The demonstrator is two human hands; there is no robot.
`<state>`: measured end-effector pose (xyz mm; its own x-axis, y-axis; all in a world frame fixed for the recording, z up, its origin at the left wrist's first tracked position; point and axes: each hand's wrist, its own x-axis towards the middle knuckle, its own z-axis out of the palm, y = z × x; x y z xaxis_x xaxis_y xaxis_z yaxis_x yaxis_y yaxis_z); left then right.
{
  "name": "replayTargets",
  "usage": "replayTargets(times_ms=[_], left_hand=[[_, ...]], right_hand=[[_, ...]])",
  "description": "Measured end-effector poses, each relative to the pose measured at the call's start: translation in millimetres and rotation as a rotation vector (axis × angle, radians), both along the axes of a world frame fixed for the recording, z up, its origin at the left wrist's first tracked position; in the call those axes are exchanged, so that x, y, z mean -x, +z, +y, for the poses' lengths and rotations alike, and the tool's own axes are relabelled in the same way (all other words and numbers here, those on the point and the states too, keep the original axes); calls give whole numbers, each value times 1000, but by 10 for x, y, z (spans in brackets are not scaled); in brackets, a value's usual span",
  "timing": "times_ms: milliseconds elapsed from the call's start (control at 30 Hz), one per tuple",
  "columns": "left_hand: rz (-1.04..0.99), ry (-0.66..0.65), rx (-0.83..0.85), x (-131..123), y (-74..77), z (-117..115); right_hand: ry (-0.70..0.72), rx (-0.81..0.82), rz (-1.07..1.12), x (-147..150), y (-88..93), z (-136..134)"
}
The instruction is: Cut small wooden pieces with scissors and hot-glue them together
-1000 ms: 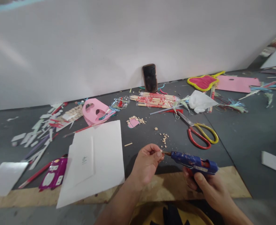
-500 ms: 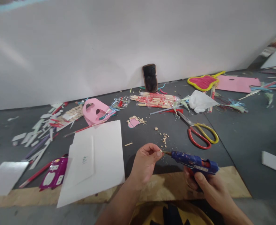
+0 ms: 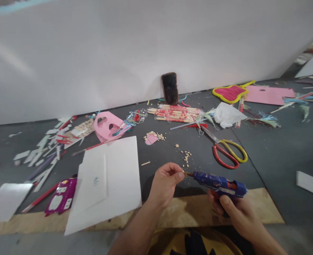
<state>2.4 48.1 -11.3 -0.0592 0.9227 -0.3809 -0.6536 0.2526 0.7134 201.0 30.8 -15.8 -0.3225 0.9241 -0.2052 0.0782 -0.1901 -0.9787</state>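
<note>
One scuffed plastic glue gun (image 3: 212, 180), right hand (image 3: 234, 209) closed around it, left hand (image 3: 166, 185) pinching something tiny (image 3: 183, 171), blocky bits (image 3: 186, 159) nearby

So there's a smartphone (image 3: 170, 88) leaning on the white panel (image 3: 92, 53) just past 12 o'clock, with red-banded wooden sticks (image 3: 180, 113) in clear plastic right below it. At about 2 there's a red shape with yellow trim (image 3: 231, 94), overlapping a pink sheet (image 3: 269, 95) with a hole in it. Scissors (image 3: 230, 152), one handle red and one yellow, sit around 3:30. A pink cutout (image 3: 107, 122) with holes lies at 9, white sheets (image 3: 121, 177) at 7:30 and a magenta packet (image 3: 62, 196) near 8.
</note>
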Motion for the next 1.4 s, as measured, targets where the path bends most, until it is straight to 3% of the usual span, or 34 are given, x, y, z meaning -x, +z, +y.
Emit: replayTargets(times_ms=[433, 800, 967, 1067, 1167, 1267, 1400], left_hand=[[14, 4, -6, -5, 1, 0], [64, 0, -13, 2, 14, -5], [109, 11, -15, 6, 3, -15], [154, 20, -1, 32, -24, -47], [190, 20, 2, 68, -69, -91], [218, 21, 17, 90, -106, -134], [230, 10, 13, 98, -115, -177]], right_hand=[[63, -26, -39, -25, 15, 30], [-34, 35, 43, 37, 89, 6], [-61, -106, 37, -141, 97, 95], [-171, -223, -124, -359, 136, 201], [-250, -453, -526, -594, 155, 365], [-172, -691, -1036, -779, 80, 555], [-35, -795, -1283, -900, -74, 727]])
